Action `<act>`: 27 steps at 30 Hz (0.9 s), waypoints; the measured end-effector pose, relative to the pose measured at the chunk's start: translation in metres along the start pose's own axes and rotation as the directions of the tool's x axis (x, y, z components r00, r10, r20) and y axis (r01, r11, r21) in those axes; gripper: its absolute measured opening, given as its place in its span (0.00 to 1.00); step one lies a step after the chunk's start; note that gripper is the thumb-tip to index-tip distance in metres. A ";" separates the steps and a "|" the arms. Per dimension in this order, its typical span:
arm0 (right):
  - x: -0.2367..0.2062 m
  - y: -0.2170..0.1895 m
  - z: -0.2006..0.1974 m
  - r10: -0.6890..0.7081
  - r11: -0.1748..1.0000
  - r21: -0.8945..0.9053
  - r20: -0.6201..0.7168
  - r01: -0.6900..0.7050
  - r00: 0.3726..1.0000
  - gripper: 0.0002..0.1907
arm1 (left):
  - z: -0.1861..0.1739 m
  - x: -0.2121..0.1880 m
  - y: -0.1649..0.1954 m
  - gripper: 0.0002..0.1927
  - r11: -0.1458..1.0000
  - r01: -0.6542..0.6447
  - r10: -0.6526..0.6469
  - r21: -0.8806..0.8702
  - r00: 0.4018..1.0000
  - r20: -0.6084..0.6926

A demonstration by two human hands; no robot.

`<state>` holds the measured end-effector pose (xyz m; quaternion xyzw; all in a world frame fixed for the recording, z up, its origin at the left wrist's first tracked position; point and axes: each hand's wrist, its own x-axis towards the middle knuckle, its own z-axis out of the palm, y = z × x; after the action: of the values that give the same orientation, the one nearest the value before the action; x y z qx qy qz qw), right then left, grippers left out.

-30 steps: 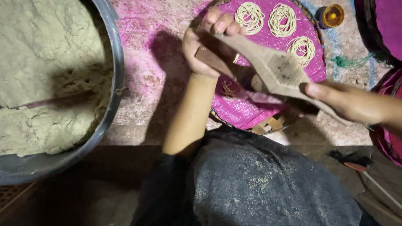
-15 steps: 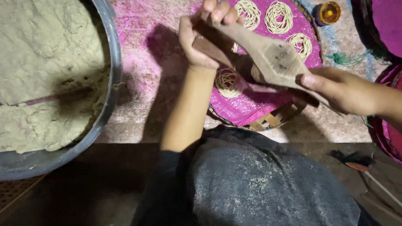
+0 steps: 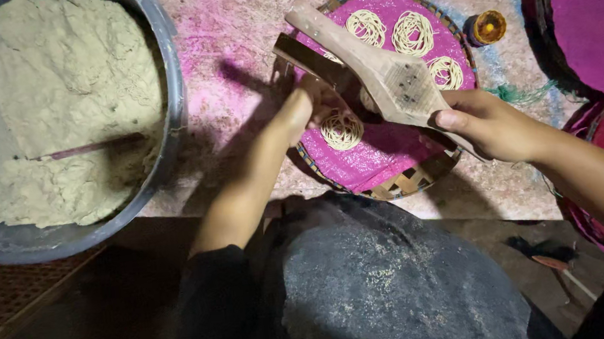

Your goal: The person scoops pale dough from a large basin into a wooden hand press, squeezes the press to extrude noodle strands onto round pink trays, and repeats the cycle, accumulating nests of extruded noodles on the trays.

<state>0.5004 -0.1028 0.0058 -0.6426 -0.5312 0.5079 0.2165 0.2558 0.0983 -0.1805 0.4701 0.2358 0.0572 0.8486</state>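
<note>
Floor-level home kitchen: dough basin (image 3: 157,72), woven trays (image 3: 400,181) of noodle coils (image 3: 343,129).

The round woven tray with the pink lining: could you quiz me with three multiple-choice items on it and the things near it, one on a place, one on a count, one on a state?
1. Where is the big grey basin of pale dough relative to the woven tray?
A. to the picture's left of it
B. to the picture's right of it
C. stacked on top of it

2. How many noodle coils lie on the tray's pink lining?
A. one
B. four
C. nine

3. What is the right hand doing?
A. resting flat on the floor
B. closed in a grip on the handle of the wooden press
C. scooping dough

Answers: 1 A, the basin fills the upper left of the head view. 2 B, three coils sit at the far side and one near the left hand. 3 B, its fingers wrap the press handle above the tray.
</note>
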 end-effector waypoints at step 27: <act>-0.053 0.039 -0.003 -0.077 0.966 0.254 0.099 0.049 0.992 0.60 | 0.031 -0.015 0.048 0.10 0.000 -0.274 0.732 0.962 0.655 0.187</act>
<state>0.5252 -0.1633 -0.0022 -0.5644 -0.4938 0.5979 0.2831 0.2625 0.0959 -0.1219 0.9082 0.1828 0.2996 0.2282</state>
